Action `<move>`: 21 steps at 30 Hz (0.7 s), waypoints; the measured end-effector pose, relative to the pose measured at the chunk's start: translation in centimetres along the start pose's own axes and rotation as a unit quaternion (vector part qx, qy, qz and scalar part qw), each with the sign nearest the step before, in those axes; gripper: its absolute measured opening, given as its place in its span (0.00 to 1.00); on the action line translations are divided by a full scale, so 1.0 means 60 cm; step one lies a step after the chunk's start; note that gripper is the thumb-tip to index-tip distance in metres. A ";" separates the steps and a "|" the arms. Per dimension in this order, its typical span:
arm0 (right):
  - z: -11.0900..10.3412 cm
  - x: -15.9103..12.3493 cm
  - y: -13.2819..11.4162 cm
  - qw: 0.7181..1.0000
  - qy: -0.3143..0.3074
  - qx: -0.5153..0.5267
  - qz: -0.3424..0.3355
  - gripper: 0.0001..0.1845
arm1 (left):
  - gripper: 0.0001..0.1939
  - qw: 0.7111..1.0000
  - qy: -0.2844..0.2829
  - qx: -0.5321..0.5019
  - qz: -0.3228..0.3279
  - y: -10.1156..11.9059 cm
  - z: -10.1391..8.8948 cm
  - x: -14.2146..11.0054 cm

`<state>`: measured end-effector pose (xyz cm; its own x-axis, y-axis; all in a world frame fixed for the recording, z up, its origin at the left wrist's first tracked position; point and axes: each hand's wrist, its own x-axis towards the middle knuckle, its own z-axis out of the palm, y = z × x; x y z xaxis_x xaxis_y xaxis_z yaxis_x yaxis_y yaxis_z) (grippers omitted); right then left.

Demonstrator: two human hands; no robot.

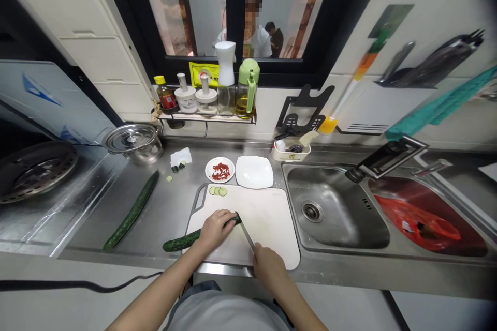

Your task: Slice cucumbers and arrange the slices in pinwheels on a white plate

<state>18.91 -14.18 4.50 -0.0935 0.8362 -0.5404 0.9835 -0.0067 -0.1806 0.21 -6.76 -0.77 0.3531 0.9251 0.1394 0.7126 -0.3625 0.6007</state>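
Observation:
My left hand (216, 227) is curled over a long green cucumber (182, 241) that lies across the left part of a white cutting board (267, 217). The fingers press it down near its right end. My right hand (268, 268) is closed around the handle of a knife (246, 231), whose blade meets the cucumber's right end beside my left fingers. Three cucumber slices (218, 191) lie at the board's far left corner.
A second whole cucumber (132, 211) lies on the steel counter to the left. A small dish of red bits (220, 169) and a white square plate (254, 171) sit behind the board. A sink (334, 212) is right, a lidded pot (134, 142) back left.

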 end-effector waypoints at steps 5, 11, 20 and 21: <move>-0.016 -0.010 0.007 1.000 0.010 0.005 0.001 0.20 | 0.14 1.000 -0.015 0.003 -0.014 0.007 -0.006 0.002; -0.043 -0.002 0.018 0.997 0.051 -0.041 0.032 0.20 | 0.13 0.999 -0.028 -0.005 -0.036 0.018 -0.018 0.004; -0.066 0.016 0.047 0.986 0.134 -0.079 0.051 0.19 | 0.14 0.995 0.042 -0.055 -0.076 -0.001 -0.015 -0.005; -0.066 0.017 0.049 0.985 0.141 -0.081 0.052 0.19 | 0.15 0.992 0.055 -0.067 -0.086 -0.005 -0.015 -0.004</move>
<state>22.35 -11.17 6.69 0.0328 0.9547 -0.2956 0.9995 -0.0317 0.0086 -0.62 -6.80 -0.27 0.1594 0.9815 0.1059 0.6664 -0.1862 0.7220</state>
